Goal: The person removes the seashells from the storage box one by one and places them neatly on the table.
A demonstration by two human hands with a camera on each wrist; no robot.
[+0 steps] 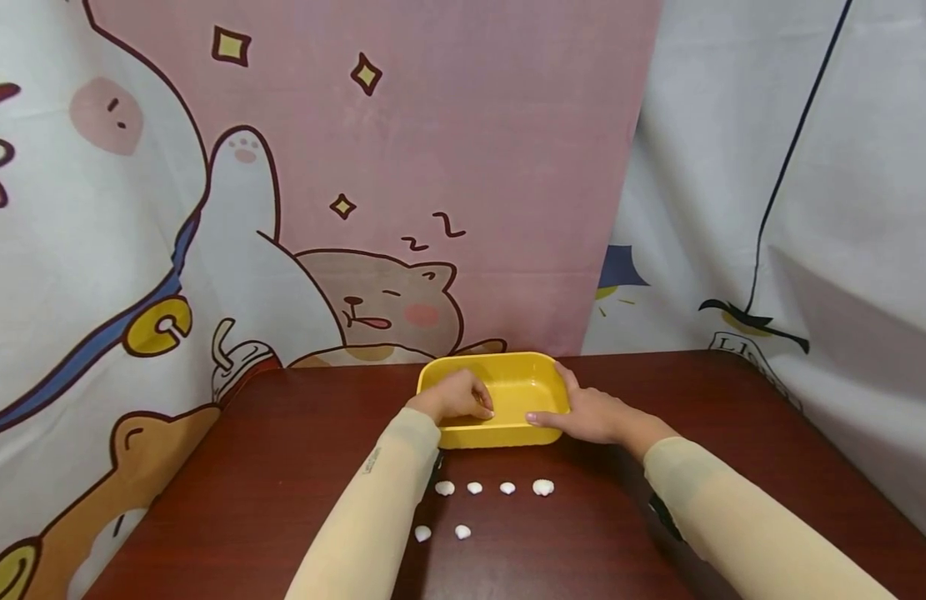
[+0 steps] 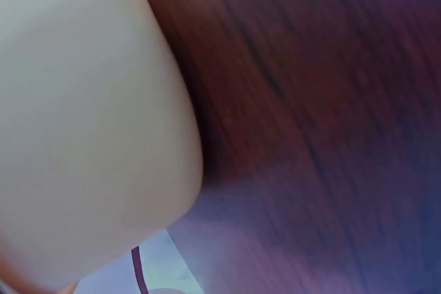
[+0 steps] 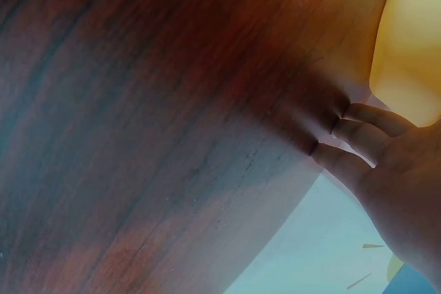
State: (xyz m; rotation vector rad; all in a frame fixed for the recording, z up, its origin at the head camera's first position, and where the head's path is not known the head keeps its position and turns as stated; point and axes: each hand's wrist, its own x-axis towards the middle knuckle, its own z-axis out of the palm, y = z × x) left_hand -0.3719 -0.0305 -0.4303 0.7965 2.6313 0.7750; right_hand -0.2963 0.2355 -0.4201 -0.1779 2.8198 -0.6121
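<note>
A yellow plastic bin (image 1: pixel 500 437) stands at the back of the table. My left hand (image 1: pixel 457 397) reaches over its left front rim, fingers bent and thumb and fingertips close together low inside it; I cannot tell whether a small thing is between them. At the bin's right front corner, my right hand (image 1: pixel 593 414) holds the wall, thumb over the rim and fingers along the outside. The right wrist view shows several of its fingers (image 3: pixel 362 139) beside the bin, tips down at the table. Only the left sleeve (image 2: pixel 96 115) fills much of the left wrist view; that hand is hidden there.
In front of the bin, white seashells lie on the dark red wooden table (image 1: pixel 297 500): a back row of several, with a larger shell (image 1: pixel 543 487) at its right end, and two nearer shells, one being this shell (image 1: pixel 463 532). Printed cloth (image 1: pixel 508 167) hangs behind the table.
</note>
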